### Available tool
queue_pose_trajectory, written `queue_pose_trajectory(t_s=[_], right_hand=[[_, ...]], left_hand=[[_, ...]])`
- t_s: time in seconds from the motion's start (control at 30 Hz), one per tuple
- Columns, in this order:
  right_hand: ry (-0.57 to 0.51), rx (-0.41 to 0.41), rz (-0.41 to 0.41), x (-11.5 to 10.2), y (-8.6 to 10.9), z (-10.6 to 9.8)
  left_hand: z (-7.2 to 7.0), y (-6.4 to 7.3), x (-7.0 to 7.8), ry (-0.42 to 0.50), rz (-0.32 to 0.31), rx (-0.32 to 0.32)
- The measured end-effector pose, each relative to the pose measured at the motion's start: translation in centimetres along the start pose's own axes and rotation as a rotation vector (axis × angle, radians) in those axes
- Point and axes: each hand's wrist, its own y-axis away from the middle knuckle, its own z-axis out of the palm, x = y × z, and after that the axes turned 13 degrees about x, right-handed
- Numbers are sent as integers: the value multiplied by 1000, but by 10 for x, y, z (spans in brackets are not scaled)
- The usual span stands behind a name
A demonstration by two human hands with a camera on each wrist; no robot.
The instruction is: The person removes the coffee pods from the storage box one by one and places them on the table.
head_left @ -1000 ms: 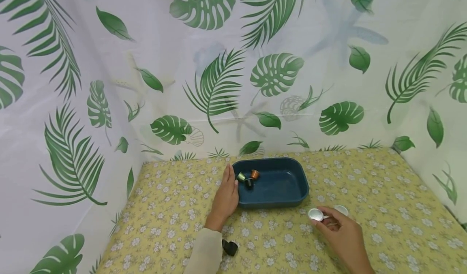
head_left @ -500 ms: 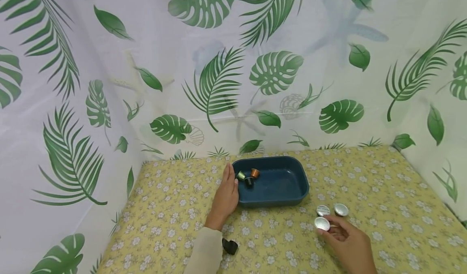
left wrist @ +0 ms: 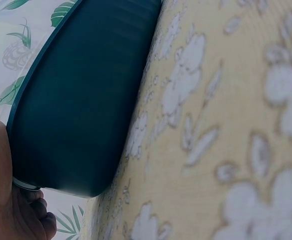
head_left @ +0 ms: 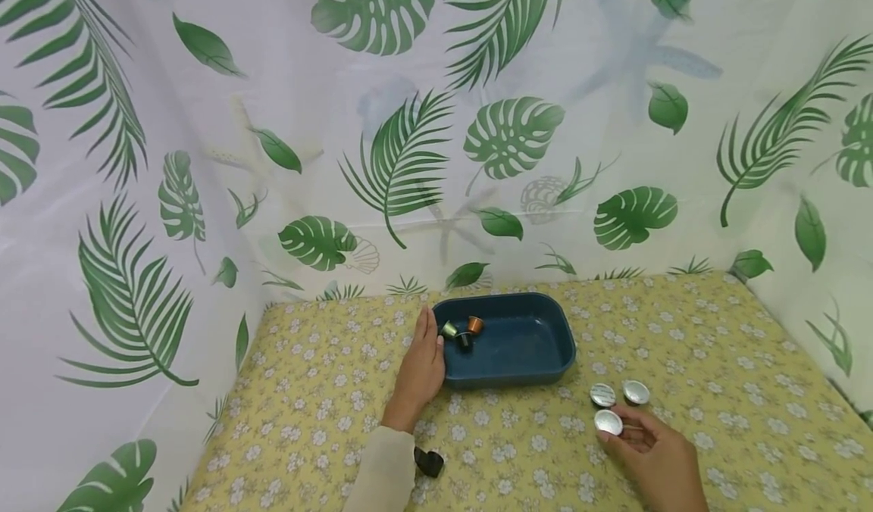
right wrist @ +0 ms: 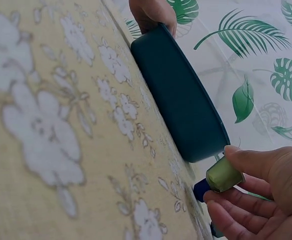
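My right hand (head_left: 655,455) pinches a green coffee capsule (right wrist: 224,176) between thumb and fingers, its silver lid facing up in the head view. Just beyond it stand two more silver-lidded capsules, one at the left (head_left: 603,394) and one at the right (head_left: 636,392). The right wrist view shows a dark blue capsule (right wrist: 202,190) close beside the held one. Straight fingers of my left hand (head_left: 421,364) lie along the left end of a dark blue tray (head_left: 508,382). Inside, at that end, are a light green capsule (head_left: 449,329), a black capsule (head_left: 464,341) and an orange capsule (head_left: 475,325).
A yellow flowered cloth (head_left: 314,421) covers the table. Leaf-printed white sheeting (head_left: 423,194) hangs behind it and at both sides. A black strap-like piece (head_left: 429,463) shows beside my left wrist.
My right hand has moved toward me and slightly right with the capsule, and a capsule behind it has come into sight. My left hand has stayed at the tray.
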Motion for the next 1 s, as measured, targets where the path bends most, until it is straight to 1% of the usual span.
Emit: queue_pose_trajectory(t_s=[0.1,0.27,0.57,0.7,1.0], right_hand=[[40,-9,-9,5,-3,0],[91,1,-31,7,-4,-1],[81,8,-53,8,-4,0],[60,-7,-60,8,-5,0],[69,-10,-56,11,-6,0]], left_hand=[[0,2,0,3,-7,-1],[0,2,1,3,0,2],[-1,-1,0,-6,26,16],[-1,-2,-1,-7,26,15],[-1,0,1,-3,18,13]])
